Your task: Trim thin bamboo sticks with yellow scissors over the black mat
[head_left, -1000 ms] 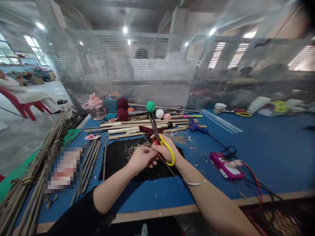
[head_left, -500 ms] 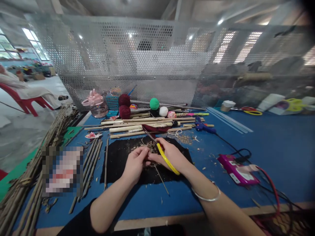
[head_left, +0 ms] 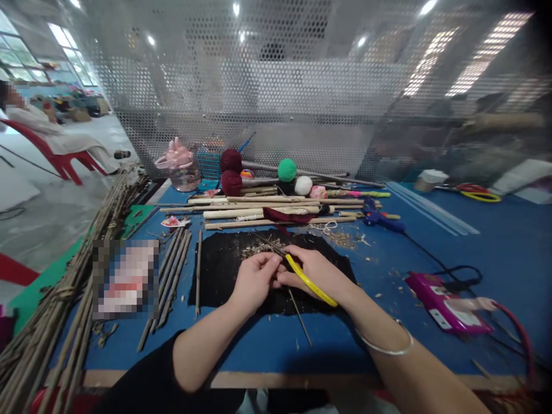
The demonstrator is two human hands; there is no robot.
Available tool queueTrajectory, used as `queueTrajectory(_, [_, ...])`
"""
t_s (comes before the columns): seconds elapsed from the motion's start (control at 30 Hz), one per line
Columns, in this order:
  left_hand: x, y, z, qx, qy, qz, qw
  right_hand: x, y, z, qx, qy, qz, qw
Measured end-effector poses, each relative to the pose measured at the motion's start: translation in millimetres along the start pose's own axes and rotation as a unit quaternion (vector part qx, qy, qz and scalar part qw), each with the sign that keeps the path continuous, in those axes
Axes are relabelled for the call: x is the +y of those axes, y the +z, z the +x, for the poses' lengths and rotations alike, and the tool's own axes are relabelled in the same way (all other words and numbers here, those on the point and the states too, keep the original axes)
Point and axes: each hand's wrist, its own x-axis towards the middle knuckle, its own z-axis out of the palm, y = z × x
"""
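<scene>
My left hand (head_left: 255, 280) pinches a thin twig (head_left: 300, 319) over a black cloth (head_left: 215, 270); the twig slants down toward me past the cloth's edge. Close against its right side, my right hand (head_left: 317, 273) is closed around scissors with yellow handles (head_left: 309, 280), their dark blades pointing up and left over the cloth. The fingertips of both hands nearly meet at the twig. Small wood shavings (head_left: 259, 247) are heaped just beyond the fingers.
Cut sticks (head_left: 175, 276) and a large twig bundle (head_left: 64, 293) lie at left. Peeled sticks (head_left: 233, 214), yarn balls (head_left: 287, 170) and a pink-lidded jar (head_left: 184, 172) stand behind. A blue glue gun (head_left: 377, 217) and magenta box (head_left: 448, 305) are at right. A person (head_left: 56, 132) sits far left.
The view has shifted, so the table's things appear further right. The scissor blades now lie nearer the left fingertips and look closer together. Both hands keep their grips.
</scene>
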Motion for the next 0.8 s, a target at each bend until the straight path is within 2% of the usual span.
queueTrajectory(0.23, [-3.3,-0.9,1.8,0.043,-0.032,0.009,0.999,-1.6,-2.2,1.7,-0.025,0.031,-0.024,0.999])
queueTrajectory(0.33, [-3.4,-1.6,1.8,0.048,-0.028,-0.010,0.998,-2.1,-3.7,-0.3,-0.024,0.017,-0.050,0.998])
queueTrajectory(0.47, [-2.5,-3.0,1.6,0.043,-0.014,0.002,0.999,-3.0,-1.8,-0.9,-0.024,-0.015,-0.046,0.999])
queueTrajectory(0.8, [-4.5,-3.9,1.0,0.021,0.010,0.039,0.999,2.5,9.4,0.4,0.004,-0.003,-0.047,0.999])
